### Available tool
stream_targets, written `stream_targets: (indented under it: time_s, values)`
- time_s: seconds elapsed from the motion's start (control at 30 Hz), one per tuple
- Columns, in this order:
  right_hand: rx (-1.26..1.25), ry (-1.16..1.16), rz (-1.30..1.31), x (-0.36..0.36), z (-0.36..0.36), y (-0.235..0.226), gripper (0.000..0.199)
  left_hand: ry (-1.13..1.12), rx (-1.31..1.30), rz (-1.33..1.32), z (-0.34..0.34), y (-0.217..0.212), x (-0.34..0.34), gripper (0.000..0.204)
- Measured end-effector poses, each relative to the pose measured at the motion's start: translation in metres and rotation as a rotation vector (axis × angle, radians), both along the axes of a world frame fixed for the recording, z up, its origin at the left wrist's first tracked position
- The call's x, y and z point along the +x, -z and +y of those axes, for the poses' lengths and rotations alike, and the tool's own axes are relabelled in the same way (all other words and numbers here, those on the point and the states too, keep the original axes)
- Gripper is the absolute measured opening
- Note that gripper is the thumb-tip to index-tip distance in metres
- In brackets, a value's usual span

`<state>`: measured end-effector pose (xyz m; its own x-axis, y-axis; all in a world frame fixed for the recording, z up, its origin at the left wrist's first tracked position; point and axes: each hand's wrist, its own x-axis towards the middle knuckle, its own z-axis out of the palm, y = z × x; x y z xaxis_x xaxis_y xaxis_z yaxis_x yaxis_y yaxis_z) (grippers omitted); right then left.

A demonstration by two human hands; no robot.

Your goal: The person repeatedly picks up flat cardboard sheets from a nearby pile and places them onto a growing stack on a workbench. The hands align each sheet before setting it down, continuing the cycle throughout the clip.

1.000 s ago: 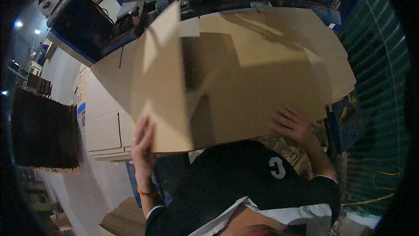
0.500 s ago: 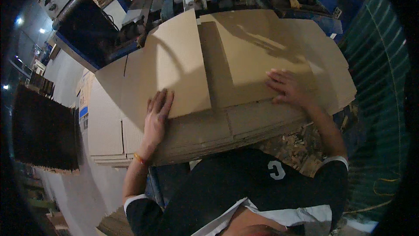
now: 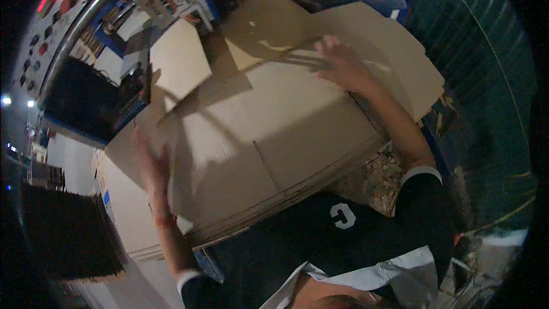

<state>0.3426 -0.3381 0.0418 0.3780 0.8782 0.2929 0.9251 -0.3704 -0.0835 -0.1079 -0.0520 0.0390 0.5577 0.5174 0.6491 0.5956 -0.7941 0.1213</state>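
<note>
A stack of flat brown cardboard sheets (image 3: pixel 297 132) spans the space in front of me, its layered edges facing my body. A top cardboard blank (image 3: pixel 180 60), with a pale flap at its left and a tan part at its right, lies at the far side against the machine. My left hand (image 3: pixel 150 163) is blurred over the left part of the stack, thumb apart from the fingers, holding nothing. Close to the blank's near edge is my right hand (image 3: pixel 342 68), fingers stretched out and slightly blurred. Whether it touches the cardboard I cannot tell.
The machine's blue frame (image 3: pixel 80 103) and a metal bar (image 3: pixel 91 9) stand at the far left, beside a button panel (image 3: pixel 46 40) with lit red lamps. Green corrugated sheeting (image 3: pixel 474 80) rises at right. Cardboard scraps (image 3: pixel 372 180) lie below the stack; a dark stack (image 3: pixel 63 229) stands left.
The top blank has slid away from me toward the machine, baring the sheets beneath. My left hand has left it and moved left; my right has reached farther forward. The view has turned; red lamps now glow.
</note>
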Motion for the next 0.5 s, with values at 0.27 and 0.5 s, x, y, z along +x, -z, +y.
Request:
stream_targets:
  time_s: [0.27,0.5]
  values:
    - [0.035,1.051,0.036,0.021,-0.183,0.064,0.070,-1.107,-0.467,0.119,-0.031,0.061,-0.270,0.085]
    - [0.956,0.831,0.265,0.018,-0.162,0.061,0.059,-0.587,-0.503,-1.029,-0.044,0.053,-0.226,0.058]
